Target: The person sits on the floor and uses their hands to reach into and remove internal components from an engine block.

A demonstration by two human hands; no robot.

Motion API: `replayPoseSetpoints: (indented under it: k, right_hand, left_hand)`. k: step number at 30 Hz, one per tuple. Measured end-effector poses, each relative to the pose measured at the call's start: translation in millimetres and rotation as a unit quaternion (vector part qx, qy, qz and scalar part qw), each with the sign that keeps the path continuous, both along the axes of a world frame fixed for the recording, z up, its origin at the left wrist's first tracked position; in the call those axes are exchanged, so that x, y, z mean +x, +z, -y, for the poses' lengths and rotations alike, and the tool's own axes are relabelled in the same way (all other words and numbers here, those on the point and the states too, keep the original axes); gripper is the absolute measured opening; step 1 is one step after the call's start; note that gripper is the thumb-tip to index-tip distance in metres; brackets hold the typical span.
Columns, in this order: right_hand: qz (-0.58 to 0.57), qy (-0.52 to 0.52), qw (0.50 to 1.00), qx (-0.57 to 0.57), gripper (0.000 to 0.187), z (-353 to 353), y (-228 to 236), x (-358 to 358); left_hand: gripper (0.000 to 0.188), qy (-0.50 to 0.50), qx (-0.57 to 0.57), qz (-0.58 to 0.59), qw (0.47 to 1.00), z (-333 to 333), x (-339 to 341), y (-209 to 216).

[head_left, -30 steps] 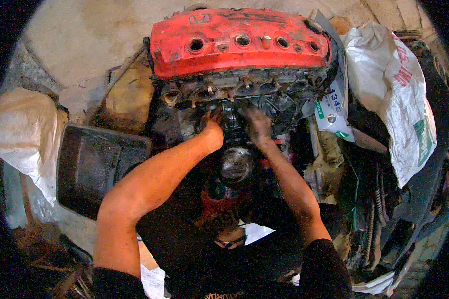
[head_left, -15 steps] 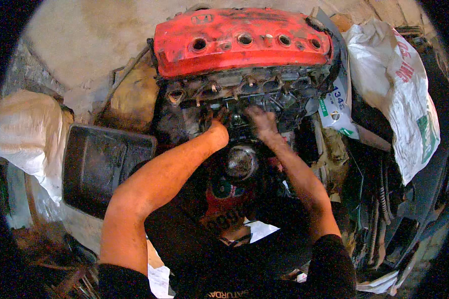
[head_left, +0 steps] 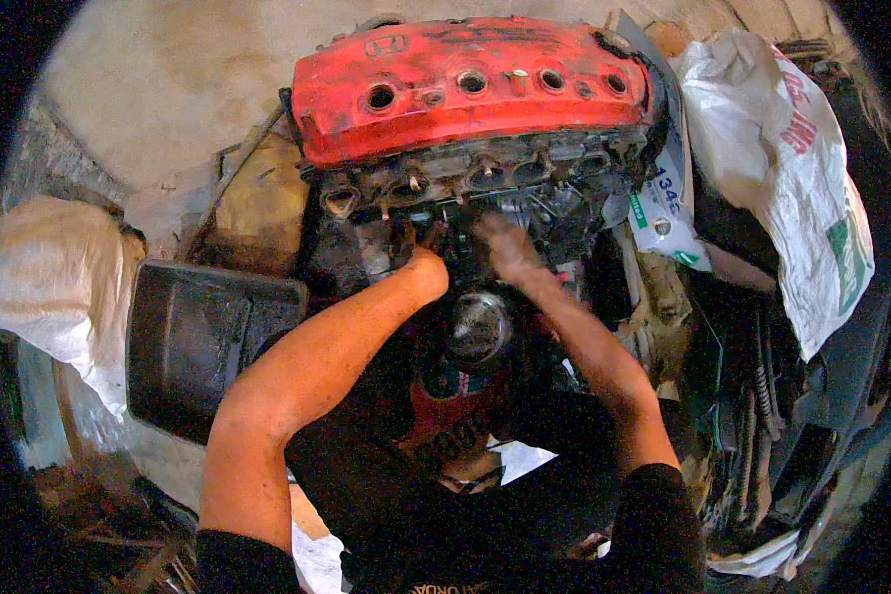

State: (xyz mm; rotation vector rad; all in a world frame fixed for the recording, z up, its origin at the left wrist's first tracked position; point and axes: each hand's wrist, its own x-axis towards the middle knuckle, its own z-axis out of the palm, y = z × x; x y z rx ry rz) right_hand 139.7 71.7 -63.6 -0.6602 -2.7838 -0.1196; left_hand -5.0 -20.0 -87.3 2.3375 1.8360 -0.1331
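A grimy engine with a red valve cover [head_left: 465, 119] stands in front of me, its exhaust ports [head_left: 487, 178] facing my side. Both my hands reach in against the dark engine block [head_left: 376, 247] below those ports. My left hand [head_left: 426, 243] is blackened, with its fingers bent in at the block; what they touch is lost in shadow. Right beside it, my right hand [head_left: 505, 243] is smeared by motion, so its fingers cannot be made out. A round, dull metal part [head_left: 478, 325] sits just below my hands, nearer my body.
A black plastic tray [head_left: 218, 342] lies left of the engine, by a stuffed whitish sack [head_left: 54, 267]. A white woven sack [head_left: 762, 148] drapes over dark parts at the right. Beside the engine there, a printed white sheet [head_left: 668, 213] leans. Hoses [head_left: 762, 396] hang at far right.
The whole view has shifted slightly, and the engine now appears a little further left. My right hand has moved a little left, closer to my left hand, which stays at the block.
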Motion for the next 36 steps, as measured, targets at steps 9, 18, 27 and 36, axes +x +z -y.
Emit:
replayPoseSetpoints:
  k: [9,18,27,36]
  right_hand:
    - [0.005,-0.046,0.999,-0.020,0.034,-4,-19,4]
    - [-0.190,0.123,0.974,0.014,0.034,-19,14,3]
    - [0.112,-0.152,0.941,-0.281,0.029,1,43,-34]
    - [0.110,-0.075,0.991,0.030,0.041,8,5,2]
  left_hand:
    - [0.045,-0.033,0.077,0.027,0.996,-15,-5,-30]
    - [0.036,-0.082,0.206,0.173,0.960,-18,-9,-40]
    - [0.040,-0.048,0.151,0.067,0.985,-20,-23,-54]
    - [0.039,-0.069,0.179,0.129,0.973,-25,-4,-27]
